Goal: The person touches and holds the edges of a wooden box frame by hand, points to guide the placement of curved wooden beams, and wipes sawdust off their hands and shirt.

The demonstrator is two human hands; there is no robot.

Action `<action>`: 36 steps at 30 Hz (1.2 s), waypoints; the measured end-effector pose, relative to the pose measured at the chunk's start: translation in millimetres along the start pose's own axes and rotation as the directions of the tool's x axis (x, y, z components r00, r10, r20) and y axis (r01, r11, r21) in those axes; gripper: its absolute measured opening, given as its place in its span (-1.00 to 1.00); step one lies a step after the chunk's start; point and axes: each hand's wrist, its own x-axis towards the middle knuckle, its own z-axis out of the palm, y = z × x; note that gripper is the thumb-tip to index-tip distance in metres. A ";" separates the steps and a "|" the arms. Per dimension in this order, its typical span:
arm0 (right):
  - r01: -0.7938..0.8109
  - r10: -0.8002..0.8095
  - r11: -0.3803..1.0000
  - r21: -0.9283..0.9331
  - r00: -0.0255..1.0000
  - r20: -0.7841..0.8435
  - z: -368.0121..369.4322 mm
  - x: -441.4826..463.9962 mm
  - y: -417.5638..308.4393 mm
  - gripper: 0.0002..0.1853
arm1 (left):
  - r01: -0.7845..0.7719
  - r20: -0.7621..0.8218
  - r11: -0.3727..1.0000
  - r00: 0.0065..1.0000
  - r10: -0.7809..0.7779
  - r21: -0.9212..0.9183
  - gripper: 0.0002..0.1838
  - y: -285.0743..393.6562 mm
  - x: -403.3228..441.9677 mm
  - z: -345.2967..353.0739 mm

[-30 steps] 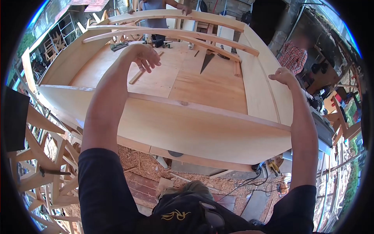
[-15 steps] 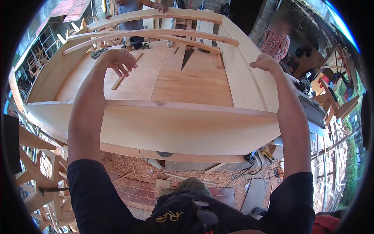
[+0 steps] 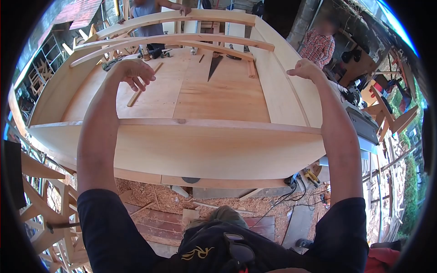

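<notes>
My left hand (image 3: 137, 74) is raised above the left part of a large pale wooden frame, its fingers loosely apart and nothing in them. Over the frame's right side panel (image 3: 268, 77) hovers my right hand (image 3: 306, 69), thumb out and fingers curled away from view; no object shows in it. The near board (image 3: 218, 148) of the frame spans the view below both hands. Curved wooden strips (image 3: 177, 38) arch across the far part. On the plywood floor (image 3: 218, 102) lie a handsaw (image 3: 214, 68) and a thin wooden strip (image 3: 142, 88).
Behind the far curved rail stands a person (image 3: 150, 22), one hand on it. Another person in a checked shirt (image 3: 317, 48) is at the right. Cables (image 3: 291, 195) and wood shavings (image 3: 173, 200) lie below; cut wooden pieces (image 3: 50, 195) are stacked at left.
The whole view has shifted slightly, so the frame and both arms sit a little further left. My hands keep nearly the same pose.
</notes>
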 end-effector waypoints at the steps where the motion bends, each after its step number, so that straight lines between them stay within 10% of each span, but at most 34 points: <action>1: -0.002 0.002 1.000 -0.002 1.000 -0.001 -0.4 -1.0 -0.4 -0.29 | 0.002 0.001 1.000 1.000 -0.002 0.002 -0.33 0.0 0.6 0.0; 36: 0.017 -0.018 1.000 -0.006 0.998 -0.060 1.9 0.5 1.9 -0.35 | -0.013 0.028 0.998 1.000 0.011 0.068 -0.32 -6.3 6.4 -4.9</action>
